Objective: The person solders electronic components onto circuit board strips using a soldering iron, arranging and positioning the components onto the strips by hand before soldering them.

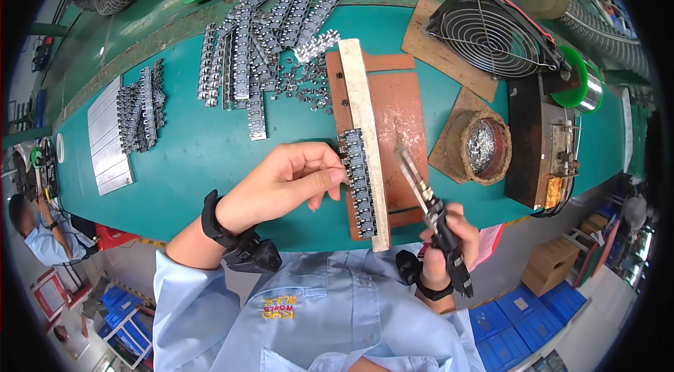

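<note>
My left hand (288, 179) is closed, thumb and fingertips pressed together at the left edge of a dark circuit board strip (359, 186). Anything in that pinch is too small to make out. The strip leans along a pale wooden bar (361, 98), which lies across a reddish-brown board (400, 112). Wrapped round the black handle of a soldering iron (441, 221) is my right hand (456, 235). The iron's metal tip points up and left, over the brown board, to the right of the wooden bar and apart from the strip.
Many circuit strips (242, 56) and loose small metal parts (305, 84) lie at the back. More strips (144, 108) rest beside a metal plate (109, 136). To the right are a round pot (500, 129), a fan (491, 35), a solder spool (593, 87) and a brown box (526, 147).
</note>
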Motion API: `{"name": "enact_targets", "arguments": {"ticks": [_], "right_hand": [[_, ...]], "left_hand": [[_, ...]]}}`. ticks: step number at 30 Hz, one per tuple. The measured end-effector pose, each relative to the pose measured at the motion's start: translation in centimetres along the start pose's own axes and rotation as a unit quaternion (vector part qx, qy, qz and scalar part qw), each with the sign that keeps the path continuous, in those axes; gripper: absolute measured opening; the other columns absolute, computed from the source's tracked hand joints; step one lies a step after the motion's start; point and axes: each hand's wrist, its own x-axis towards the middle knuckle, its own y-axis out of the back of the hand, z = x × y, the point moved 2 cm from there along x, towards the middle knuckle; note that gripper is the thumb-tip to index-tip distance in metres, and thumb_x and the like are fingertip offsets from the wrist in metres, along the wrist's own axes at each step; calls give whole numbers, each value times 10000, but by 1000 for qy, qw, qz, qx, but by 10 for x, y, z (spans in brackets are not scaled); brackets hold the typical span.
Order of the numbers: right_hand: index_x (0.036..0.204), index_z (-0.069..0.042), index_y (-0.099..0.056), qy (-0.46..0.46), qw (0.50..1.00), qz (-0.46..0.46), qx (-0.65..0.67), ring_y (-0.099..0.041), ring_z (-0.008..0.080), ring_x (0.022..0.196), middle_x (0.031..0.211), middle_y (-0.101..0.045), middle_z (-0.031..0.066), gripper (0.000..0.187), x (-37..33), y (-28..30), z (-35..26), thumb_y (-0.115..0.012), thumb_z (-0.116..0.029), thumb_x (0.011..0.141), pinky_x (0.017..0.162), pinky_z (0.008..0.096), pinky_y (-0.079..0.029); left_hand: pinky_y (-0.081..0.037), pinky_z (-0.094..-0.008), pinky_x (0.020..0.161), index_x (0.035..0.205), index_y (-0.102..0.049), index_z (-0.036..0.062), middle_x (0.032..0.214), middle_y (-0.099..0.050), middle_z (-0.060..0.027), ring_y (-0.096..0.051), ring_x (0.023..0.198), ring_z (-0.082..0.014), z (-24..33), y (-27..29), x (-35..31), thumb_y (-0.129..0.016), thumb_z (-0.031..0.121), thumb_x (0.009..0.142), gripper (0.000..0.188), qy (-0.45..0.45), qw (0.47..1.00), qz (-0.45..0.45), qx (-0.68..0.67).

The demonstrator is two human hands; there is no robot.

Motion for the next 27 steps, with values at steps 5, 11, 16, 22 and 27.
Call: {"name": "enact_targets", "arguments": {"ticks": [5,11,16,22,27], "right_hand": [[963,-14,-550,27,997,-68,34,-515,169,515,624,-585,53,394,9,-2,-18,-708,-211,661,636,339,-385],[959,-16,-572,19,994,-106,4,-522,156,513,629,-593,44,382,15,-4,-22,-708,-209,658,644,335,-385],[959,-14,-573,22,993,-112,-9,-521,155,511,624,-592,43,380,17,-7,-23,-706,-208,660,644,332,-383],[959,-13,-575,19,995,-93,-8,-522,157,507,619,-591,43,374,13,-6,-24,-701,-205,663,638,329,-379],[961,-12,-576,24,994,-104,-12,-520,158,502,617,-591,42,378,14,-6,-25,-701,-202,659,634,326,-376]], "left_hand": [[-388,-186,534,799,-527,30,723,-580,-21,-495,585,-58,-1,0,0,-502,142,876,139,-5,1000,5,4],[-387,-184,545,797,-521,35,701,-563,-3,-490,593,-51,-1,-1,-1,-501,157,881,149,-1,1000,4,-5],[-387,-181,551,798,-519,37,697,-557,4,-485,597,-46,-2,0,0,-507,163,879,151,-11,1000,-3,-7],[-398,-192,544,832,-527,26,697,-556,4,-481,607,-43,-3,1,-1,-512,161,878,143,-16,1000,-4,-5],[-391,-186,542,804,-523,37,689,-558,9,-489,595,-44,-1,-1,-1,-511,152,876,137,-13,1000,3,-6]]}}
